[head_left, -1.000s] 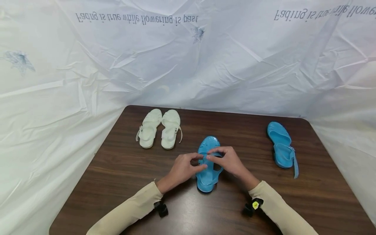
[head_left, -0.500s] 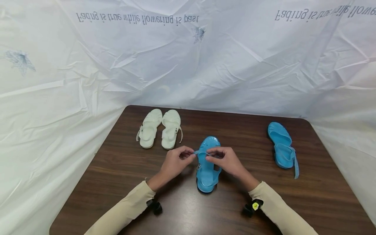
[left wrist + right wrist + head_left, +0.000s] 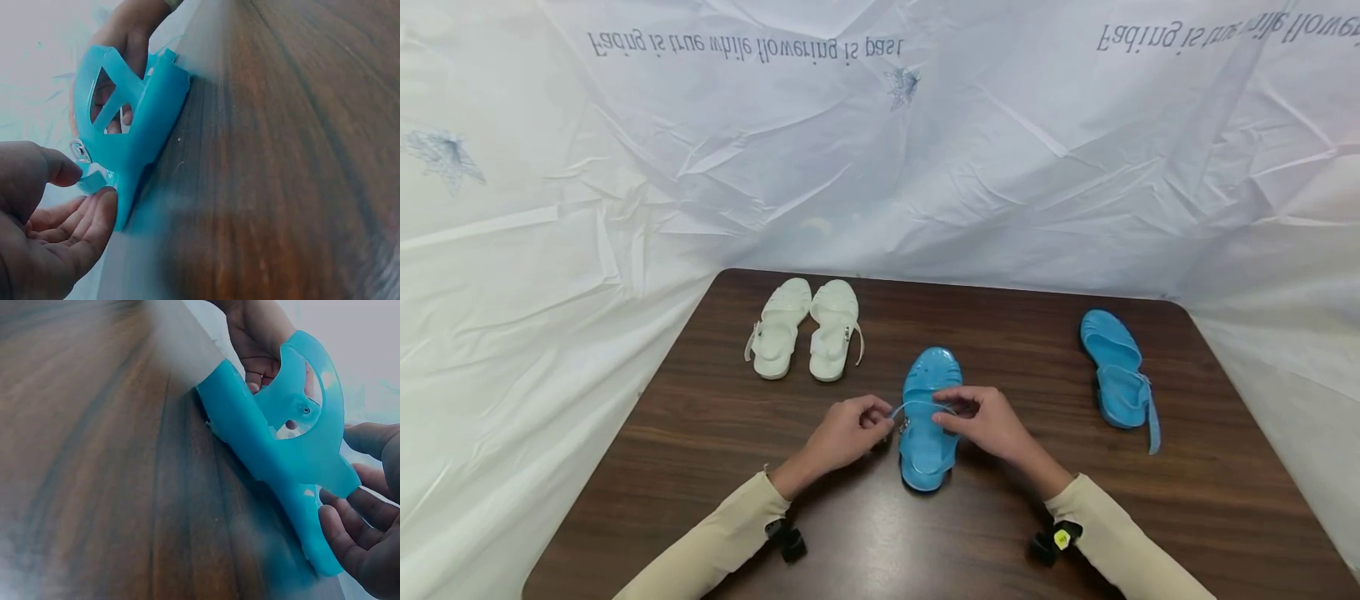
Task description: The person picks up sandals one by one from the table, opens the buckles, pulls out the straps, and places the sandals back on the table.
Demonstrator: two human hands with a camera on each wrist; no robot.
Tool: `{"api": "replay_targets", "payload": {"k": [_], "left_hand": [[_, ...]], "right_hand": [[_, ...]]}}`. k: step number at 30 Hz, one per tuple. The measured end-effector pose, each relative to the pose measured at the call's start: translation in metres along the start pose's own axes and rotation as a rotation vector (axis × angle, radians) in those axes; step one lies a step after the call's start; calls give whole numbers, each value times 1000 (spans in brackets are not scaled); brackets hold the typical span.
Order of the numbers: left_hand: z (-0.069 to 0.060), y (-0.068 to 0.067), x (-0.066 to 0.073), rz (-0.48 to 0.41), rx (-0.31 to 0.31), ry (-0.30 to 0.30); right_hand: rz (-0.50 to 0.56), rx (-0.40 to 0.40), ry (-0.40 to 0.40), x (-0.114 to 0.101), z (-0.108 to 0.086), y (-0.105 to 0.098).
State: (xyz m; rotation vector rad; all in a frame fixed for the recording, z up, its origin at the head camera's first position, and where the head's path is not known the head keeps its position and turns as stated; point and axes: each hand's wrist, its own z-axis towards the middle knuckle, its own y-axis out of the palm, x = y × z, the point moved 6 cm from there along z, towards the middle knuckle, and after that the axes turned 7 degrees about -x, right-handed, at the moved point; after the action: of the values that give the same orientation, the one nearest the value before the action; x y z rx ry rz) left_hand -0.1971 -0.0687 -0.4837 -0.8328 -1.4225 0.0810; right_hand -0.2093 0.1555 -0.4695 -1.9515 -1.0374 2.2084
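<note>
Toward the far left corner of the worktop, a pair of white sandals stands side by side, toes to the far edge, straps loose at the outer sides. To the right and nearer the front edge, the left hand has its grip closed on the free end of a thin strap, pinched between thumb and fingers. Next, about mid-worktop, stands the blue sandal that bears this strap: sole down, toe to the far edge, a metallic buckle on its left side. Assessment: glossy moulded plastic, probably light, somewhat slippery, not fragile; sole likely firm, strap pliant and apt to spring back. Best hold: strap close to its tip, sandal steadied by the side band or beside the buckle. At its right side, the right hand curves its fingers about the strap's root; whether that grip pinches it cannot be told. Near the right edge stands a second blue sandal, strap trailing toward the front edge.
</note>
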Motion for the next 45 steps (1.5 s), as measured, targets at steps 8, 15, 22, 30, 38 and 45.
{"api": "replay_targets", "payload": {"k": [8,15,22,30,38,45], "left_hand": [[1,8,-6,64,-69,-9],[3,9,-3,120,-65,47],[3,5,2,160,-2,48],[2,15,-1,47,-17,-68],[2,27,4,50,-60,-55],[4,31,9,66,-77,-58]], "right_hand": [[-46,-1,42,6,-10,2],[-126,34,95,14,-18,3],[-161,46,167,16,-25,4],[-161,10,226,16,-30,10],[-154,-1,231,12,-28,15],[-147,21,233,9,-31,17]]}}
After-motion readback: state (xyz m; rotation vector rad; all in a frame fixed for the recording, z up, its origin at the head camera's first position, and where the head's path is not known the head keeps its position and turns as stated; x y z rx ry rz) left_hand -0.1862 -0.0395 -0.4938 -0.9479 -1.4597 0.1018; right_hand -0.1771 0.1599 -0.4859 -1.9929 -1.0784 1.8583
